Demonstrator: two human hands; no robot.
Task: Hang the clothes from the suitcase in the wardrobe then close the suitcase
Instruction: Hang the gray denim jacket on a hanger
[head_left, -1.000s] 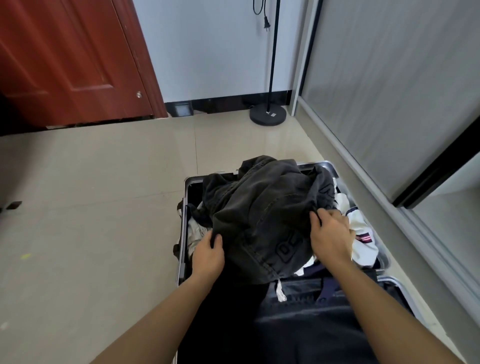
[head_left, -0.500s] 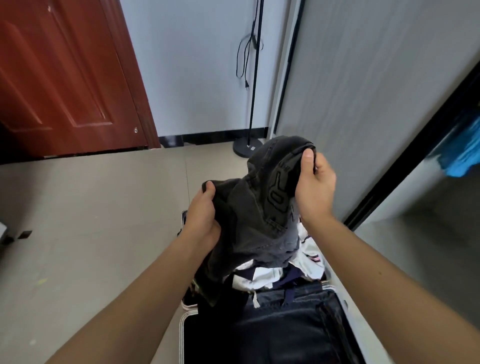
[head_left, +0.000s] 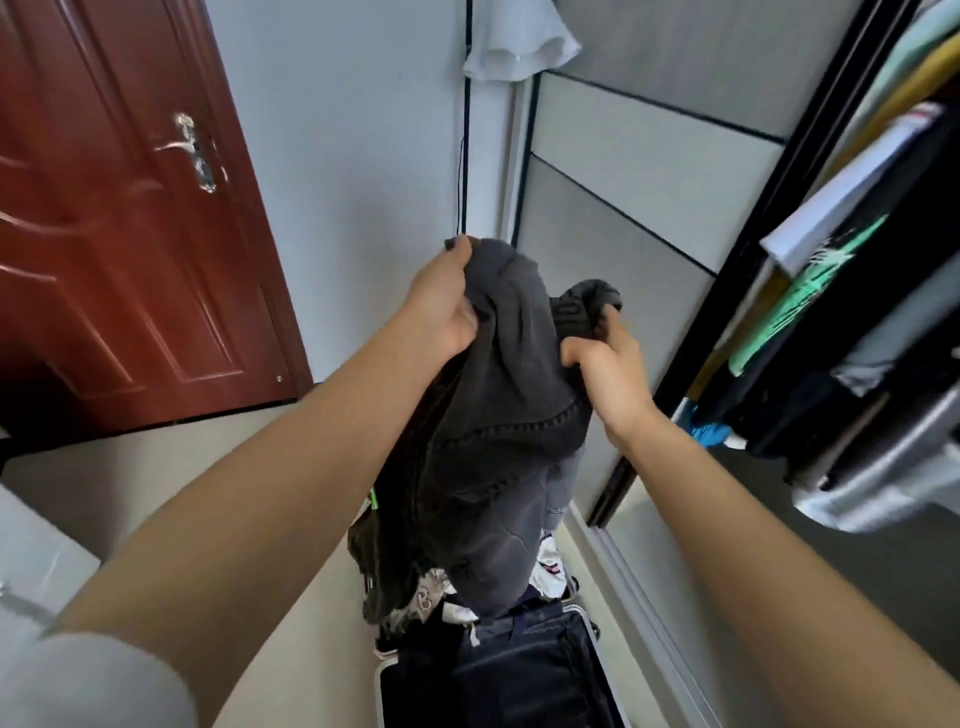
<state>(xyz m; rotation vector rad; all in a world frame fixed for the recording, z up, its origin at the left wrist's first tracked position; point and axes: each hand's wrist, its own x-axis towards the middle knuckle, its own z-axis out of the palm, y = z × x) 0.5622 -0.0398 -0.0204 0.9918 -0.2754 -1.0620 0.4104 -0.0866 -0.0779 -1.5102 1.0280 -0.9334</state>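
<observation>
At frame centre, a dark grey garment (head_left: 498, 405) is pinched by the left hand (head_left: 441, 306) and right hand (head_left: 608, 369), raised above the open suitcase (head_left: 498, 670), probably for hanging in the wardrobe (head_left: 857, 291) at right.

The dark garment (head_left: 498, 415) I hold hides most of the suitcase (head_left: 519, 686), which the bottom edge cuts off. At right, the wardrobe clothes (head_left: 857, 312) are blurred.
</observation>
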